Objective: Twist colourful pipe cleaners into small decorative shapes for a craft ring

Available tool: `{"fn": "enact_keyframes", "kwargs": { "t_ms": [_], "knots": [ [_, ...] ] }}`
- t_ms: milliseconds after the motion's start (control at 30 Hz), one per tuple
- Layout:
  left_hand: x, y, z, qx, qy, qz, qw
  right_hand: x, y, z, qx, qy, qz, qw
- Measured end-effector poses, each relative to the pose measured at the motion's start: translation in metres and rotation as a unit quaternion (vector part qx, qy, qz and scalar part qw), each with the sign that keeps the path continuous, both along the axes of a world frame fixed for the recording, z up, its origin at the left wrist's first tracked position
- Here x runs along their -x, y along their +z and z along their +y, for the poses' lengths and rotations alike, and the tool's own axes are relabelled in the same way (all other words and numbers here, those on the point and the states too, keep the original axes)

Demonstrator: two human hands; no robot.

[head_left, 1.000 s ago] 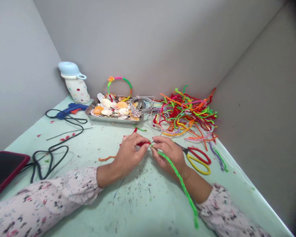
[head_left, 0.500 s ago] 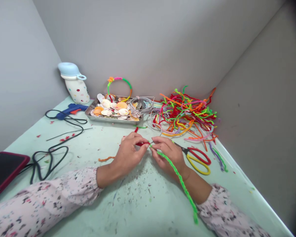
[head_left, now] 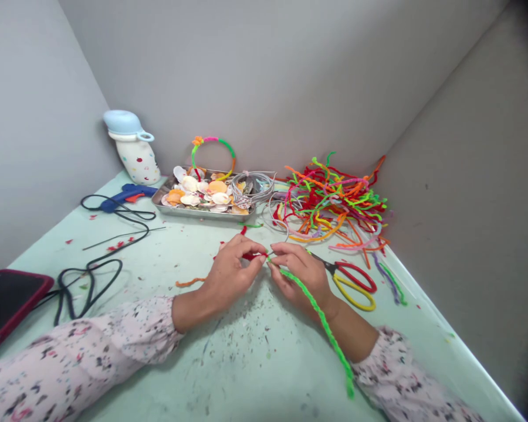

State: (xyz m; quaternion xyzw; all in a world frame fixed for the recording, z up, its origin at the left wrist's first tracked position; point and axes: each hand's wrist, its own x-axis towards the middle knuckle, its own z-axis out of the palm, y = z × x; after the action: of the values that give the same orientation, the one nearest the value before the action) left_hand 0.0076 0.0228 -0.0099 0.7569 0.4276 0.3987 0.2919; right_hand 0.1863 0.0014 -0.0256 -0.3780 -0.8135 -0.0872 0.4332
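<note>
My left hand (head_left: 231,274) pinches a short red pipe cleaner (head_left: 250,256) at the middle of the pale green table. My right hand (head_left: 301,272) pinches the near end of a long green pipe cleaner (head_left: 325,328), which trails back over my wrist toward me. The two pinched ends meet between my fingertips. Both hands rest low on the table (head_left: 255,363), fingers closed.
Red and yellow scissors (head_left: 354,284) lie just right of my right hand. Behind are a heap of coloured pipe cleaners (head_left: 334,202), a metal tray of shells (head_left: 202,196), a wrapped hoop (head_left: 213,155), a blue glue gun (head_left: 127,194) with black cord, a spotted bottle (head_left: 134,149) and a phone (head_left: 6,305).
Almost nothing differs: my fingers shift slightly at the join, and the free tail of the green pipe cleaner sways a little.
</note>
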Motion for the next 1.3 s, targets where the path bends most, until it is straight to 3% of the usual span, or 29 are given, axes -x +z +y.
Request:
{"fn": "enact_keyframes", "kwargs": {
  "t_ms": [833, 1300],
  "knots": [
    [0.002, -0.001, 0.0, -0.096, -0.019, 0.062, 0.993, 0.0, -0.004, 0.0, 0.034, -0.001, 0.004, 0.999],
    [0.002, 0.002, 0.001, -0.113, -0.04, 0.07, 0.99, -0.001, -0.008, 0.001, 0.059, -0.023, 0.022, 0.998]
  ]
}}
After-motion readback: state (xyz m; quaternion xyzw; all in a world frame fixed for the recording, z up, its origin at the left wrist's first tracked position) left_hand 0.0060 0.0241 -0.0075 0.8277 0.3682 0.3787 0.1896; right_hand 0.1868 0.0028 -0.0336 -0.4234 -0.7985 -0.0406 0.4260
